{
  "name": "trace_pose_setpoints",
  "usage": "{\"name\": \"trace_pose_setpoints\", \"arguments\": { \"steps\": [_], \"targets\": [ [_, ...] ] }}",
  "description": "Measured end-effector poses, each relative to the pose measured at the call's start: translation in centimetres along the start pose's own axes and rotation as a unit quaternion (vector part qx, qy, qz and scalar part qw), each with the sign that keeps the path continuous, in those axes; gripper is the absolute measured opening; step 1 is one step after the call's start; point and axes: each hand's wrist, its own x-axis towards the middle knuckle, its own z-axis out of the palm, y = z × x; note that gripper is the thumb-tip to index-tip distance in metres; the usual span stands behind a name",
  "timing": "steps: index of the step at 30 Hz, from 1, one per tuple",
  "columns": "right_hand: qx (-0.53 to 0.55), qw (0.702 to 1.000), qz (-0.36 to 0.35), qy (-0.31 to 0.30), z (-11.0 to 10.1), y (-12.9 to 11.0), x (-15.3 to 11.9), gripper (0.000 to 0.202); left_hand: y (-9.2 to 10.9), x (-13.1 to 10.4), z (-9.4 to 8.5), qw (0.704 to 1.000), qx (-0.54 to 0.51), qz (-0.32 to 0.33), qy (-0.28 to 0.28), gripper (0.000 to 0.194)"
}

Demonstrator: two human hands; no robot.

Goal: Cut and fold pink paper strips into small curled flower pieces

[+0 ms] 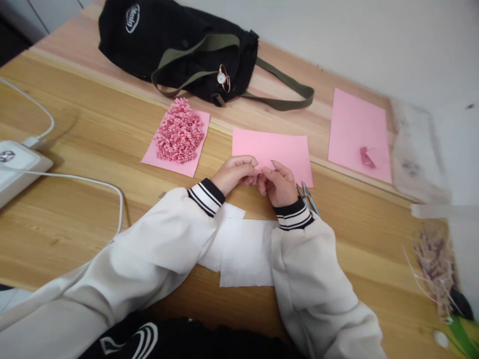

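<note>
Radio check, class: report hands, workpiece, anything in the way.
Left hand, right hand: pinching tiny pink piece, details unclear. Pink sheet beneath. Blue-handled tool close by right cuff.

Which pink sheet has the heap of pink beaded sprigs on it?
The leftmost pink sheet, below the black bag; the middle and right ones carry no such heap.

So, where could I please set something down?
Bare wood lies between the power strip and the pink card of stamens, beyond the cable, and between the right sleeve and dried flowers. It is crowded around the left hand and right hand: pink sheet, blue-handled scissors, white papers.
</note>
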Motion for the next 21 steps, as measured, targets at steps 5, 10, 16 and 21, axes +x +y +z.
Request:
{"name": "trace_pose_setpoints", "arguments": {
  "steps": [5, 10, 16, 21],
  "targets": [
    [0.002, 1.000, 0.008, 0.009, 0.10, -0.20, 0.01, 0.020, 0.15, -0.07, 0.12, 1.000, -0.008, -0.005, 0.008, 0.013],
    [0.008, 1.000, 0.010, 0.013, 0.19, -0.31, 0.08, 0.017, 0.31, -0.10, 0.21, 1.000, -0.008, -0.011, 0.014, 0.014],
    [0.000, 1.000, 0.014, 0.010, 0.11, -0.38, 0.02, 0.015, 0.31, -0.13, 0.24, 1.000, -0.002, -0.019, 0.017, 0.017],
    [-0.001, 1.000, 0.009, 0.010, 0.06, -0.18, -0.04, 0.016, 0.27, -0.15, 0.20, 1.000, 0.000, -0.013, 0.017, 0.017]
  ]
}}
